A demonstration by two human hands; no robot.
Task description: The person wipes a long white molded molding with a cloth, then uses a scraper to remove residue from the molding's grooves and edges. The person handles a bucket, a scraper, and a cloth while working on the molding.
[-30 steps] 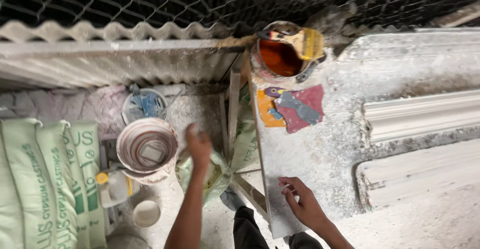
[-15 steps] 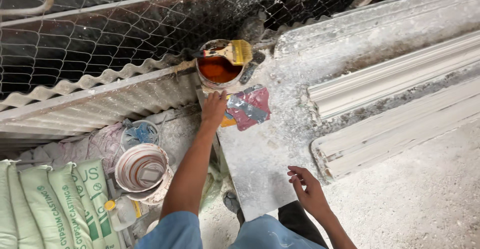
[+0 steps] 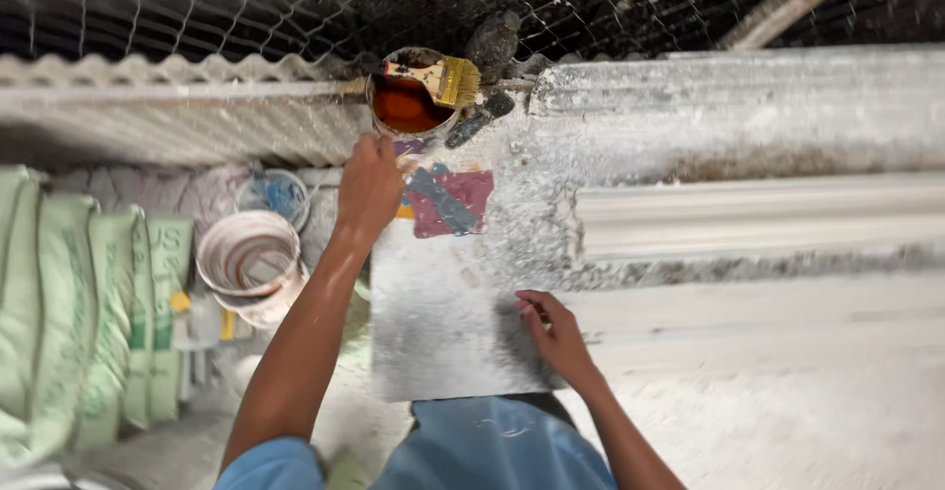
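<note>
Rag (image 3: 448, 202), left hand (image 3: 369, 183) now beside.

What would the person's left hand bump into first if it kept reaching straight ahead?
Most likely the tin of reddish-brown liquid, with a yellow-bristled brush across its rim. It sits just beyond the left hand, though how much higher the hand is stays unclear.

Can (image 3: 406, 104) filled reddish-brown; brush (image 3: 440, 78) bristles yellow; rag (image 3: 448, 202) patched maroon, blue, orange; slab (image 3: 443, 323) dusted white-grey.

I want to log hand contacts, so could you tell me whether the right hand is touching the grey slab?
Touching: the head view shows the right hand resting fingers-down on the grey slab.
</note>
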